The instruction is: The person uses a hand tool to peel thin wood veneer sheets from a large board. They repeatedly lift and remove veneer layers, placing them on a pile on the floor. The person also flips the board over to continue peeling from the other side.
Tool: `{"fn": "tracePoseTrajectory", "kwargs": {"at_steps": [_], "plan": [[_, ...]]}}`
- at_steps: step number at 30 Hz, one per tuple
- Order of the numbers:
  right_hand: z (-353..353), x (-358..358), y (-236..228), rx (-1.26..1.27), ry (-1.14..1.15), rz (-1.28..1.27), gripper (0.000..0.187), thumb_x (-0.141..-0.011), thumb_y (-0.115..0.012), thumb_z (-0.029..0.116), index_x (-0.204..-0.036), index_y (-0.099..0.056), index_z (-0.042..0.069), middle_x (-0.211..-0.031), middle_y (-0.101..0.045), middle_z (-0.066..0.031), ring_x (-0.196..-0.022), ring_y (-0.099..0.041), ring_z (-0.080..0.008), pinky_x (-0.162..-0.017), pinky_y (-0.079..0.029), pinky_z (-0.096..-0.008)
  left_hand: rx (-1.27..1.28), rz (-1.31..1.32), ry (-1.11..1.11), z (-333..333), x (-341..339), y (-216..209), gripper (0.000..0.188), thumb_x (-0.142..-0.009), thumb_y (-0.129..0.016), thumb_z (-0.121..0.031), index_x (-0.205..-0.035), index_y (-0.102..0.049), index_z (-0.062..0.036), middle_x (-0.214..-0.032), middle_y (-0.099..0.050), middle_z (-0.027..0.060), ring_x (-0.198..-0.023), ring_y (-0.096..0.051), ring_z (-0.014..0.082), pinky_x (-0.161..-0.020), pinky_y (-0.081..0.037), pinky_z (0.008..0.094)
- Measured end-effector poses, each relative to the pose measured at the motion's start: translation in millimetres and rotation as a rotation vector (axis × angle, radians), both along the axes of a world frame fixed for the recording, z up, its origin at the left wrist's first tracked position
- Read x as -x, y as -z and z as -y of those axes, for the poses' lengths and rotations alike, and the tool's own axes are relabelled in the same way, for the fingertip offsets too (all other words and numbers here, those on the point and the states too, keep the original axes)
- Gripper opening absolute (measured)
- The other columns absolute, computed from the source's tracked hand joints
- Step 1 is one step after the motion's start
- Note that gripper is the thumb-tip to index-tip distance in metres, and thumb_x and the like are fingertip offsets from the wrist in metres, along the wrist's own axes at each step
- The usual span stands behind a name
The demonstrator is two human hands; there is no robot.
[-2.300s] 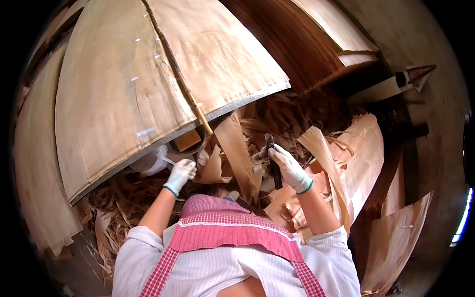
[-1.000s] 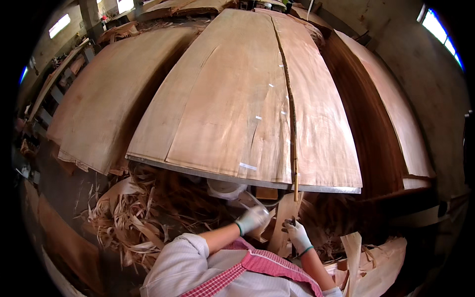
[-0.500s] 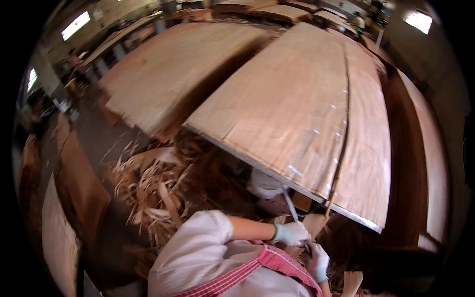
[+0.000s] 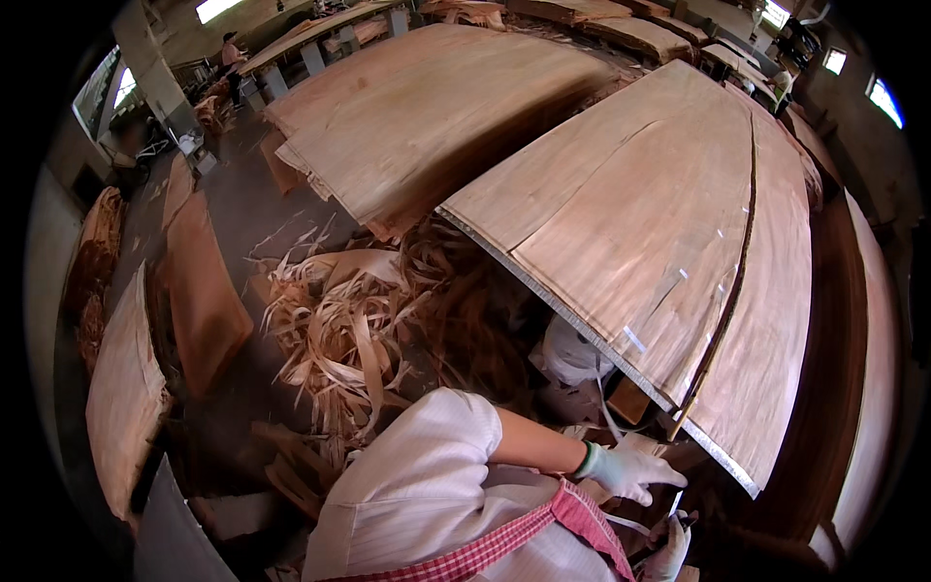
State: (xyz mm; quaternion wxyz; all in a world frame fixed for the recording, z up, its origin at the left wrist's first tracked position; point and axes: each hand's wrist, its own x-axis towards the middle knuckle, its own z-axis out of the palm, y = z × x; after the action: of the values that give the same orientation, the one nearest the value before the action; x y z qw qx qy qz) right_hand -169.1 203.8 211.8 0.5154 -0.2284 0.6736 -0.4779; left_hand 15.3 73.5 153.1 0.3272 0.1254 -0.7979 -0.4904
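Observation:
My left hand (image 4: pixel 632 471), in a white glove with a green cuff, stretches its fingers to the right, thumb apart from them, below the front edge of a large wood veneer sheet (image 4: pixel 621 223). Just below it, my gloved right hand (image 4: pixel 667 555) is closed around a small dark-handled tool (image 4: pixel 687 521); a narrow pale piece, perhaps its blade, points upward. A thin white strip (image 4: pixel 628 524) runs beside the right hand. Another white strip (image 4: pixel 608 412) hangs from a white roll-like bundle (image 4: pixel 572 351) under the sheet and goes down behind my left hand.
Small white tape pieces (image 4: pixel 634 339) lie along a dark split in the sheet. A second veneer stack (image 4: pixel 436 116) stands to the left. Curled veneer scraps (image 4: pixel 339 325) heap on the floor, with leaning sheets (image 4: pixel 204 281) farther left. Another person (image 4: pixel 233 60) is far back.
My hands have come apart; the left has moved right with fingers extended, the right has moved lower. The view has turned, shifting the stacks rightward in the picture.

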Motion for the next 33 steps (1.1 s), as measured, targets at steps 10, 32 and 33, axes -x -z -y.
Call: {"fn": "tracePoseTrajectory", "kwargs": {"at_steps": [10, 32, 33], "plan": [[7.9, -26.1, -11.9, -0.026, -0.089, 0.444, 0.012, -0.090, -0.057, 0.018, -0.085, -0.052, 0.008, -0.064, -0.040, 0.0031, -0.053, -0.040, -0.0087, -0.046, -0.032, -0.0217, 0.031, -0.053, 0.219, 11.7, 1.0, -20.4, 0.014, -0.082, -0.068, -0.018, -0.091, -0.066, -0.0082, -0.091, -0.062, 0.0104, -0.087, -0.061, 0.0281, -0.076, -0.047, 0.0369], [27.0, 21.3, 119.7, -0.217, -0.487, -0.384, 0.015, -0.088, -0.055, 0.005, -0.101, -0.060, -0.001, -0.085, -0.067, -0.0137, -0.081, -0.063, -0.0161, -0.072, -0.049, -0.0309, -0.597, 0.371, -0.073, 63.6, 7.2, 75.1, 0.017, -0.086, -0.064, -0.016, -0.085, -0.064, 0.0010, -0.072, -0.064, 0.0102, -0.059, -0.060, 0.0132, -0.055, -0.050, 0.0290], [17.8, 35.0, 130.6, -0.200, -0.519, -0.455, 0.016, -0.087, -0.057, 0.006, -0.101, -0.060, 0.000, -0.085, -0.067, -0.0153, -0.081, -0.064, -0.0200, -0.072, -0.049, -0.0323, -0.630, 0.412, -0.094, 73.9, 3.2, 91.5, 0.013, -0.087, -0.063, -0.013, -0.087, -0.065, -0.0002, -0.077, -0.066, 0.0078, -0.065, -0.061, 0.0122, -0.059, -0.051, 0.0266]]}}
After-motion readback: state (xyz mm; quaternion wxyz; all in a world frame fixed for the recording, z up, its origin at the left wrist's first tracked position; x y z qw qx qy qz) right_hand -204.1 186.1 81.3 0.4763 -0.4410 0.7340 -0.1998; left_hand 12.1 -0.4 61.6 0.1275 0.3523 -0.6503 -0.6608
